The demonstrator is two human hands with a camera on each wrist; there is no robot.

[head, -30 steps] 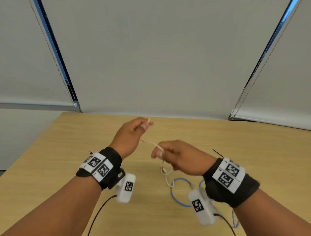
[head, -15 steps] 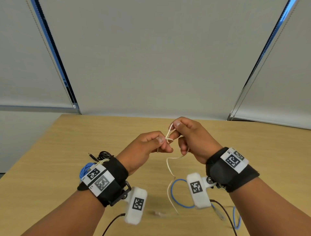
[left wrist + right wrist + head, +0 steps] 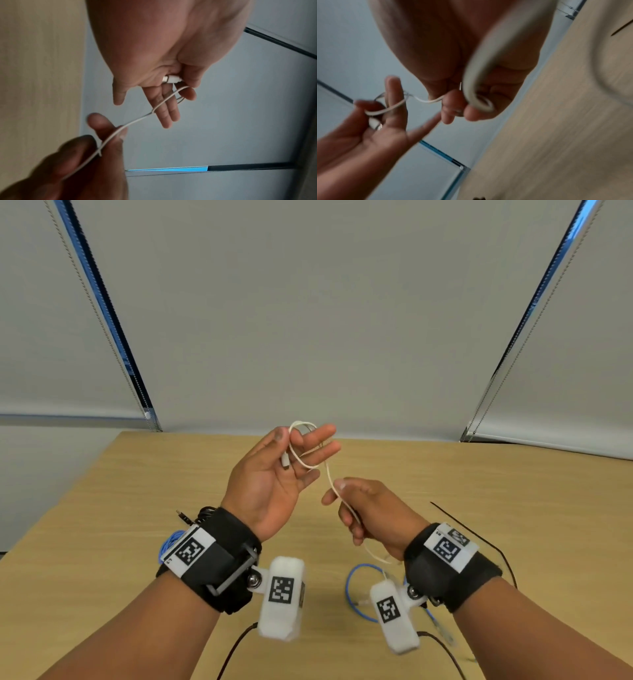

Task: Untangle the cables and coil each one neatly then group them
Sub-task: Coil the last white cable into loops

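White cable (image 3: 310, 462) vanishes inside right hand (image 3: 373, 508); left hand (image 3: 274, 484) loops it

Table (image 3: 513, 508): light wood-grain top, spanning the lower half of the head view.
Roller blinds (image 3: 308, 320): pale grey, hanging behind the table's far edge.
Window frame strips (image 3: 102, 313): dark with blue edges, slanting between the blinds.
Bead chains (image 3: 507, 364): hanging alongside the frame strips.
Wall (image 3: 41, 467): grey, left of the table.

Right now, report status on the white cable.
Left hand pinning plug, loop round fingers. Right hand gripping white cable. Blue cable loose on table.
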